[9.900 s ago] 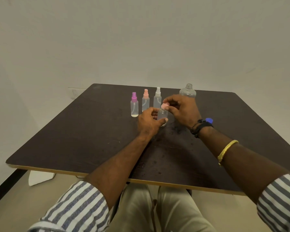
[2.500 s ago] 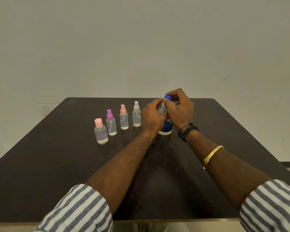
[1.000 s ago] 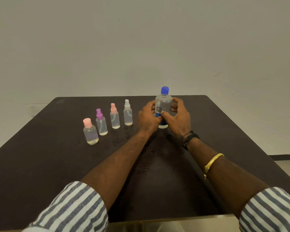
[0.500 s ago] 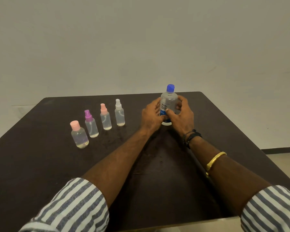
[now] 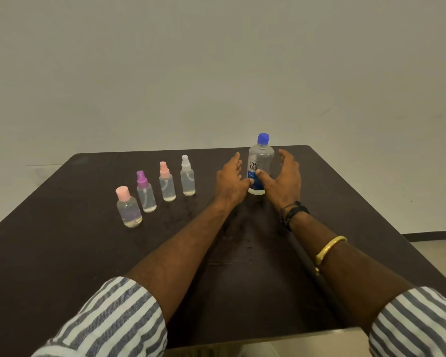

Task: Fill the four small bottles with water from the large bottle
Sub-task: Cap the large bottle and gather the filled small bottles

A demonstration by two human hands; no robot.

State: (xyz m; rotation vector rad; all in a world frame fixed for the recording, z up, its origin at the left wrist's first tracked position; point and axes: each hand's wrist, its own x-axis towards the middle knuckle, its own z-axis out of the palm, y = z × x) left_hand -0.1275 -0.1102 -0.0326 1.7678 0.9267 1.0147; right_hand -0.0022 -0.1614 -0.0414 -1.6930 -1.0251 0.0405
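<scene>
The large bottle [image 5: 260, 166] stood upright toward the far right of the dark counter [image 5: 62, 253], clear-walled, with a blue cap [image 5: 263, 138] screwed on and a white and blue label facing the camera. Both hands flanked it with fingers spread and gripped nothing. The left hand [image 5: 231, 182] sat just left of the bottle, palm turned toward it, thumb tip at the lower label; whether it touched could not be told. The right hand [image 5: 283, 177] curved around the right side, thumb reaching to the label, fingers apart from the wall.

The four small bottles stood well left of the large one in a slanted row running from far to near, all capped and upright, each holding clear liquid. Farthest was the white-topped sprayer [image 5: 187, 179], then the peach-topped sprayer [image 5: 167, 185], then the purple-topped sprayer [image 5: 145, 193], and nearest the squat bottle with a pink cap [image 5: 128, 207].

The right forearm wore a black wristband [image 5: 294, 212] and a gold bangle [image 5: 328, 247]. Striped sleeves [image 5: 108, 320] were rolled above both forearms. Small wet spots [image 5: 242, 243] dotted the counter between the arms.
</scene>
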